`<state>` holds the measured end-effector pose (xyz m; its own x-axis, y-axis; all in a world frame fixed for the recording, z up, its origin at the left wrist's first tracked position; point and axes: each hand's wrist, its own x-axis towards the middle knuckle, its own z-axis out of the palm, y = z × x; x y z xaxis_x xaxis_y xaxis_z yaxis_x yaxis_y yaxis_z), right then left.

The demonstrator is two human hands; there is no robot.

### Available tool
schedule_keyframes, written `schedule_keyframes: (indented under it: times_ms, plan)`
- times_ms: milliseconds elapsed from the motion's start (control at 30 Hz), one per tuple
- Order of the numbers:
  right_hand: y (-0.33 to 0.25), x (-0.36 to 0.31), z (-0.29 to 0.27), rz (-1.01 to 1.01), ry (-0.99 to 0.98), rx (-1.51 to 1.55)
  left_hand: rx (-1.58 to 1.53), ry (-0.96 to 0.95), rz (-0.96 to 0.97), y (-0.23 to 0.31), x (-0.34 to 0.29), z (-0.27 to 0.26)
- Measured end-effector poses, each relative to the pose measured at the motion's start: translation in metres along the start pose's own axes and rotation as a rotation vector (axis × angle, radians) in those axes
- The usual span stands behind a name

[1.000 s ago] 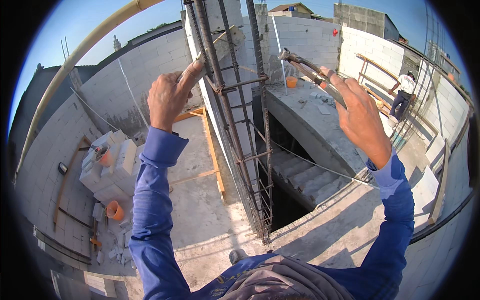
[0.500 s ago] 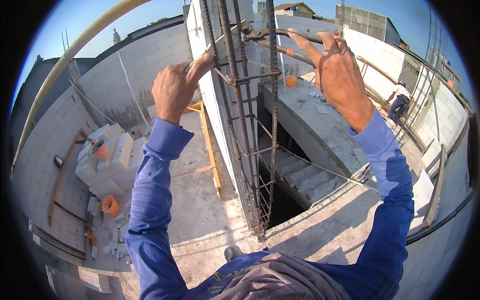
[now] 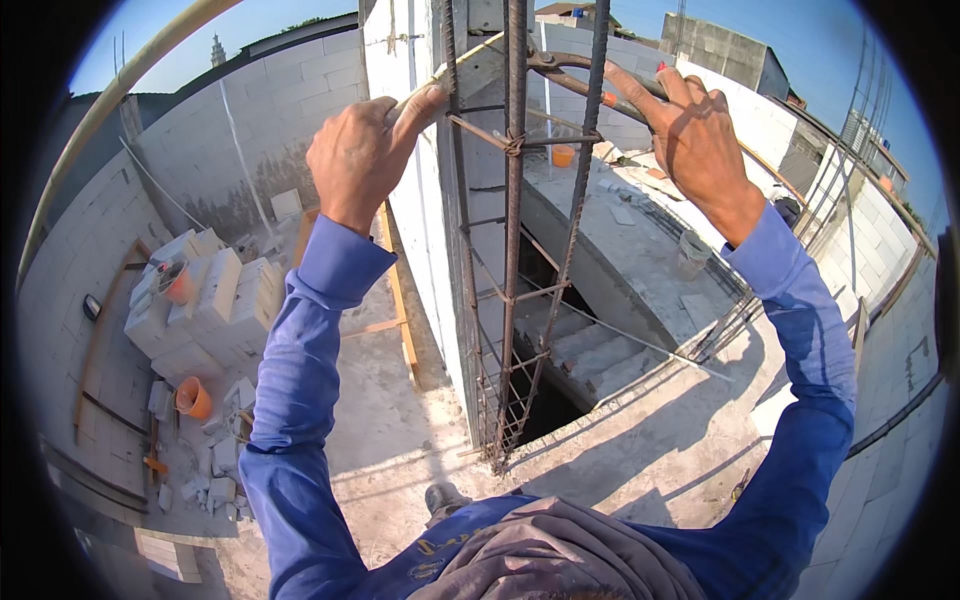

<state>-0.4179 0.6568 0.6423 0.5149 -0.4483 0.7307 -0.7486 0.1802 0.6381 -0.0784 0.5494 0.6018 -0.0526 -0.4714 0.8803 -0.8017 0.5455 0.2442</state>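
Observation:
An upright cage of steel reinforcing bars (image 3: 513, 200), tied with square stirrups (image 3: 556, 141), rises in front of me beside a white block column (image 3: 410, 130). At the cage's left side, my left hand (image 3: 362, 165) is closed on a thin pale strip (image 3: 468, 63) that slants up behind the nearest bars; its material I cannot tell. On the right, my right hand (image 3: 705, 150) grips the handles of long-handled pincers (image 3: 572, 60), its index finger stretched along them. The pincers' jaws are at the cage, between two upright bars; what they bite on, if anything, is unclear.
Past the cage's foot gapes a dark stairwell opening (image 3: 545, 412) with rough steps (image 3: 592, 345). White blocks (image 3: 225, 300) are stacked at left near an orange bucket (image 3: 193, 398) and rubble. A wooden frame (image 3: 398, 315) stands by the column. A yellowish pole (image 3: 100, 130) crosses upper left.
My view has shifted, so cage and hands appear slightly farther right and lower. Both hands keep their holds. The co-worker at far right is now mostly hidden near my right sleeve.

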Motion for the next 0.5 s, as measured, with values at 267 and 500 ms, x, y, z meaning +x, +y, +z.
schedule_keyframes:
  times_ms: [267, 500]
  plan:
    - [-0.005, -0.009, 0.01, 0.109, -0.025, 0.504, -0.104, 0.099, 0.086, -0.006, -0.001, 0.011]
    - [-0.033, -0.001, -0.024, 0.444, -0.393, 0.666, -0.016, -0.037, -0.022, 0.002, -0.005, -0.001]
